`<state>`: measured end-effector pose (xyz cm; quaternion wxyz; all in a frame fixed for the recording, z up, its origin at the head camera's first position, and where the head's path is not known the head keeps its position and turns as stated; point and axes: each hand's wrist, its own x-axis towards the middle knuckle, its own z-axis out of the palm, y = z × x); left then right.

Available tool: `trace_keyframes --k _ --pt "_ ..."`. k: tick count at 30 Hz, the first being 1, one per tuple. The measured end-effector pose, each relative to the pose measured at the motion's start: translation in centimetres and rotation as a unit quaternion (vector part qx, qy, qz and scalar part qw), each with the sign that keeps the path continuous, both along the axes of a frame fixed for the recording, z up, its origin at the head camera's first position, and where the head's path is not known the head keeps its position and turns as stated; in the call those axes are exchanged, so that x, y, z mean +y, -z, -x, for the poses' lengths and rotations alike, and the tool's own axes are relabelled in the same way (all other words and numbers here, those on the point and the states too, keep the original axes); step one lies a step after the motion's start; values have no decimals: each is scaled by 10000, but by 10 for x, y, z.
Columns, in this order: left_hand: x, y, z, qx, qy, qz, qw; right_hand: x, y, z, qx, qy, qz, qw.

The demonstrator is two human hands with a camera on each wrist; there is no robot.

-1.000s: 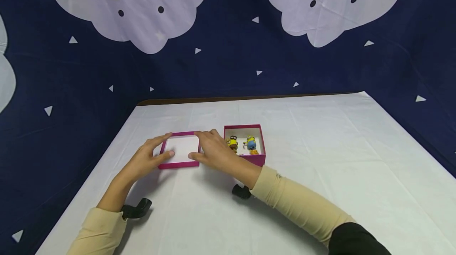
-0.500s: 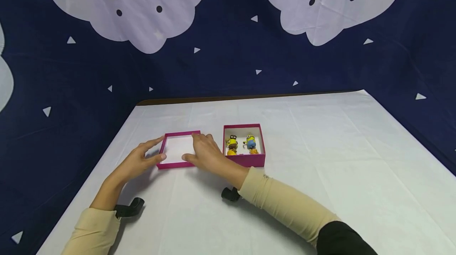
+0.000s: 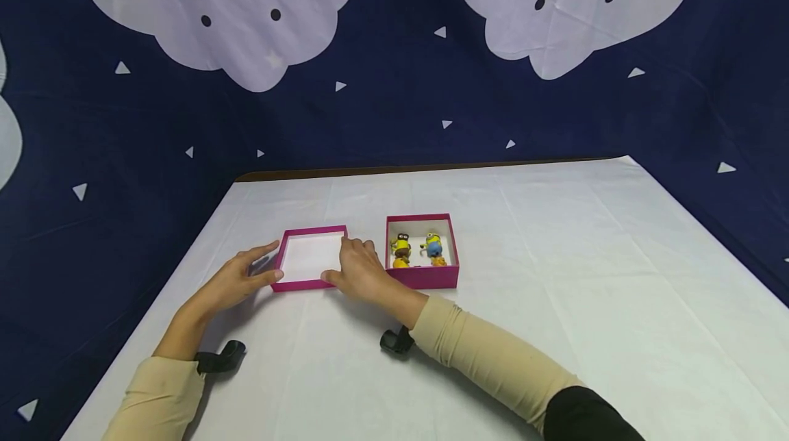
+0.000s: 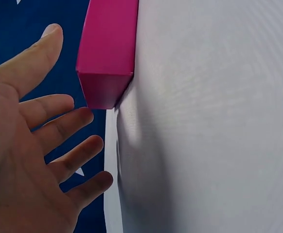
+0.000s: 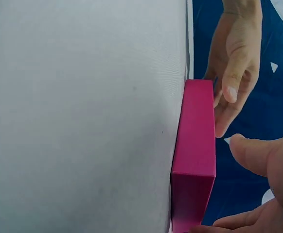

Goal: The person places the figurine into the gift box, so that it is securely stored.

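Note:
A pink box lid (image 3: 301, 285) with a white inside lies upturned on the white-covered table. At its left end is my left hand (image 3: 236, 280), fingers straight and spread, thumb close to the front left corner. The left wrist view shows this hand (image 4: 32, 141) apart from the lid's pink wall (image 4: 107, 43). My right hand (image 3: 364, 271) rests by the lid's right end, covering its front right corner. In the right wrist view, its thumb (image 5: 253, 154) stands off the lid (image 5: 195, 131), while its fingers reach the near end; exact contact is unclear.
Right of the lid stands an open pink box (image 3: 428, 278). Inside lie small yellow figurines, one with brown (image 3: 401, 246) and one with blue (image 3: 434, 247), with further yellow pieces near the front wall. A dark blue cloth (image 3: 394, 112) with clouds hangs behind the table.
My left hand has drawn a little left, away from the lid's edge. My right hand's fingertips have slid nearer along the lid's right side. The lid stays almost in place.

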<state>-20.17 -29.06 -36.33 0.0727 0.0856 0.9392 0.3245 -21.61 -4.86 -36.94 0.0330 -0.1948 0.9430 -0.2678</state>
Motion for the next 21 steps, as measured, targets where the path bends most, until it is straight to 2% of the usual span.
trace_keyframes --k 7,10,17,21 --pt "-4 5 2 -18 154 18 9999 -1 6 -1 -193 35 -173 9997" --pt "-6 6 4 41 276 -50 9996 -1 7 -1 -117 63 -250 9996" --pt "-6 7 5 -54 304 -18 9995 0 11 -1 122 130 -330 9993" --pt "-5 6 5 -50 432 -34 9990 0 13 -2 191 149 -353 9991"
